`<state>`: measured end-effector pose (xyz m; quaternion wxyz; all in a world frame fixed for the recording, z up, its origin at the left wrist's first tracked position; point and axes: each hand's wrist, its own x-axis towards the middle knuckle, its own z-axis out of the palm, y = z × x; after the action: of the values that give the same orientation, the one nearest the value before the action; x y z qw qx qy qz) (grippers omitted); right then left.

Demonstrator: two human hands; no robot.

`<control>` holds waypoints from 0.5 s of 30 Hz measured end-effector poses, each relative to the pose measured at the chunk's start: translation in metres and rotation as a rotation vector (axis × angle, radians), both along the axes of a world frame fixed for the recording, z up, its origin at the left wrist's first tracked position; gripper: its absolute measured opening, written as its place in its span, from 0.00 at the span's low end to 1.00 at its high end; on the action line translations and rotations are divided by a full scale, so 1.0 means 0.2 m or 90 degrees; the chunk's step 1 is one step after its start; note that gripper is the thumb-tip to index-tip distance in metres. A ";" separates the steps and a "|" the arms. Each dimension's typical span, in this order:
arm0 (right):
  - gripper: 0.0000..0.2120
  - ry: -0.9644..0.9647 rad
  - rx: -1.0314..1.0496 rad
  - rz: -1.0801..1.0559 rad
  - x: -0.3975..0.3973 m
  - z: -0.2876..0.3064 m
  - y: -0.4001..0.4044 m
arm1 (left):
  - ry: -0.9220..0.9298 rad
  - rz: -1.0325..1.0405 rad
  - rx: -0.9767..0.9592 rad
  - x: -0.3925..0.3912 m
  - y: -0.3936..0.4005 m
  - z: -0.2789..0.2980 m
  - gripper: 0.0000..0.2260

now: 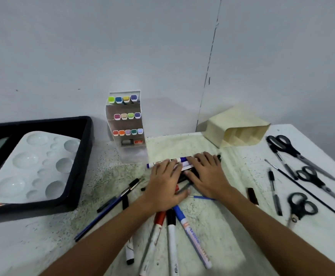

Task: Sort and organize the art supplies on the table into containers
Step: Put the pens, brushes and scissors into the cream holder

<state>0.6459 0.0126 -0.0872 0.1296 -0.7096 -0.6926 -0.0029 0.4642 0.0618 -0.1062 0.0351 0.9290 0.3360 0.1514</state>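
Both hands lie palm-down on a heap of markers [184, 166] near the middle of the counter [212, 226]. The left hand [165, 181] has its fingers nearly straight and close together, pressing on the near-left part of the heap. The right hand [207, 173] mirrors it just beside, fingers flat and slightly spread over the far-right part. Neither hand pinches anything.

The markers under the fingertips lie crosswise, long axes running left to right, roughly parallel to the counter's far edge. A blue-capped marker [163, 163] pokes out to the left, beyond the left fingertips. Nearer the front edge, more markers [172, 240] fan out from under the left wrist, pointing toward the person.

The cream organizer [236, 127], on its side at the far right, is closer to the right hand. Likely the crosswise bundle is being squared before lifting.
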 end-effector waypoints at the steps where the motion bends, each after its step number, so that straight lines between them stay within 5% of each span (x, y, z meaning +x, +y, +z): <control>1: 0.26 0.005 0.009 -0.001 0.00 -0.01 -0.04 | -0.019 -0.010 0.021 0.00 -0.02 0.00 0.34; 11: 0.24 0.084 0.085 0.028 0.02 0.00 -0.23 | -0.178 -0.073 0.047 -0.03 -0.08 0.05 0.24; 15: 0.35 0.097 0.004 0.041 0.04 0.04 -0.16 | 0.002 0.014 -0.101 0.01 -0.03 0.08 0.40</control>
<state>0.6541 -0.0187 -0.0798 0.1839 -0.6848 -0.7031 0.0529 0.4667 0.0549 -0.0910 0.1061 0.9196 0.3574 0.1235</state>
